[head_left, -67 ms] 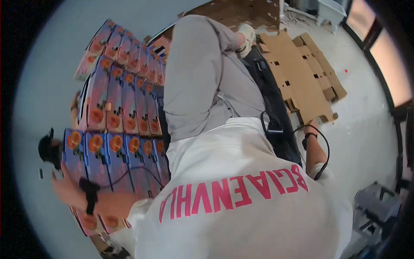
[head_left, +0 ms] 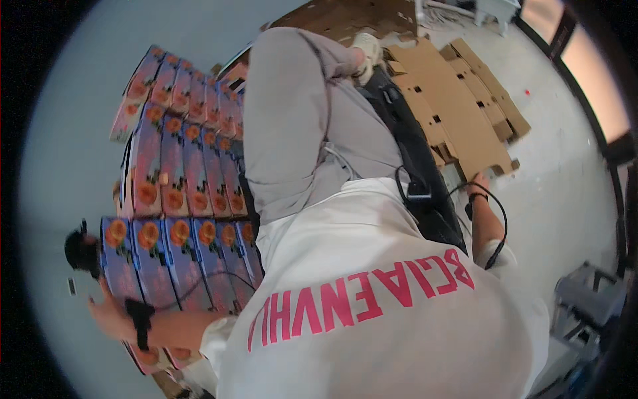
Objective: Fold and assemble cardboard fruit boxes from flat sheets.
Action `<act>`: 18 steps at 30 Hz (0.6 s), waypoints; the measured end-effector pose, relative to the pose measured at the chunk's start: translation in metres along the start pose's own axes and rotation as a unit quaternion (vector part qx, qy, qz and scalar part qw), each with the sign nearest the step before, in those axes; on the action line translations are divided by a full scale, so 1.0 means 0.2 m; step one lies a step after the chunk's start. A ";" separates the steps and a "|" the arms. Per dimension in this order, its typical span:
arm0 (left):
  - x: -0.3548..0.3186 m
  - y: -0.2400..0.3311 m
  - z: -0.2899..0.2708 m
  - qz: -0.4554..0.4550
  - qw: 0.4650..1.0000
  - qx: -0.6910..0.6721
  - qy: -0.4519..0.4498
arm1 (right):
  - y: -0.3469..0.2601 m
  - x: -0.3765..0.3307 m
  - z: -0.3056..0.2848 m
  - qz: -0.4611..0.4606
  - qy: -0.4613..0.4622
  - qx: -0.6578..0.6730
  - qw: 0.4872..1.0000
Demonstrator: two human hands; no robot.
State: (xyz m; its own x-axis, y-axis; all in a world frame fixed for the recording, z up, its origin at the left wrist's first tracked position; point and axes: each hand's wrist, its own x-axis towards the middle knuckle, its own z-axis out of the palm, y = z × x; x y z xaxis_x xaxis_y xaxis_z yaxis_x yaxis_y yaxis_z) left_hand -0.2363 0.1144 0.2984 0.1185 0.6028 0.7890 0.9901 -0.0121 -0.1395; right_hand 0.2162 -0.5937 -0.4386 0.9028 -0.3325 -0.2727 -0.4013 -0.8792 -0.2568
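Observation:
My left hand [head_left: 111, 316], wearing a black wrist strap, is at the outer side of a stack of blue-and-pink printed cartons [head_left: 149, 256]. Its fingers are spread, and I see nothing held in them; whether it touches a carton I cannot tell. Just beyond it is a black object [head_left: 82, 251] of a kind I cannot make out. At the near end of a flattened brown cardboard sheet [head_left: 458, 100] is my right hand [head_left: 480, 181], closed on the edge, its fingertips partly hidden. A black band and cable are at that wrist.
More cartons [head_left: 178, 163] stand in rows farther off on the left. A long black case-like object [head_left: 425, 189] runs beside my grey-trousered legs. Beyond the feet is a brown cardboard surface [head_left: 352, 18]. A grey step-like object [head_left: 588, 299] stands at right, near dark-framed glass panels [head_left: 591, 76].
The view has tilted slightly: the cartons and left hand appear lower, the cardboard and right hand a little higher. Neither hand visibly changes what it holds.

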 end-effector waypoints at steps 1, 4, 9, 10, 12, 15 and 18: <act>0.03 -0.05 0.04 -0.045 0.999 0.008 -0.006 | -0.01 0.01 0.02 0.017 -0.009 -0.002 1.000; 0.10 -0.13 0.17 -0.027 0.992 0.046 -0.118 | 0.00 -0.02 0.05 0.031 -0.015 0.057 0.998; 0.25 -0.20 0.30 -0.015 0.963 0.029 -0.267 | 0.06 -0.11 -0.04 0.004 0.008 0.058 0.998; 0.29 -0.22 0.31 -0.011 0.954 0.033 -0.296 | 0.07 -0.13 -0.07 0.025 -0.020 0.053 0.998; 0.31 -0.28 0.34 -0.002 0.978 0.007 -0.209 | 0.07 -0.13 -0.10 0.030 -0.054 0.078 0.995; 0.35 -0.34 0.40 0.021 0.964 0.041 -0.260 | 0.06 -0.09 -0.08 0.003 -0.035 0.200 0.979; 0.38 -0.39 0.42 0.055 0.963 0.008 -0.263 | 0.09 -0.05 0.01 -0.029 -0.044 0.178 0.983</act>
State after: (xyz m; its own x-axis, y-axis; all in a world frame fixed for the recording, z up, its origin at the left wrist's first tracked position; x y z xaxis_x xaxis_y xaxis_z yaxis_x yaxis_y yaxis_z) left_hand -0.3102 0.2276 0.3191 0.1644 0.9195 0.3570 0.9721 -0.0897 -0.2167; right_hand 0.1996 -0.6053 -0.4429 0.9157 -0.2404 -0.3221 -0.3913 -0.7161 -0.5779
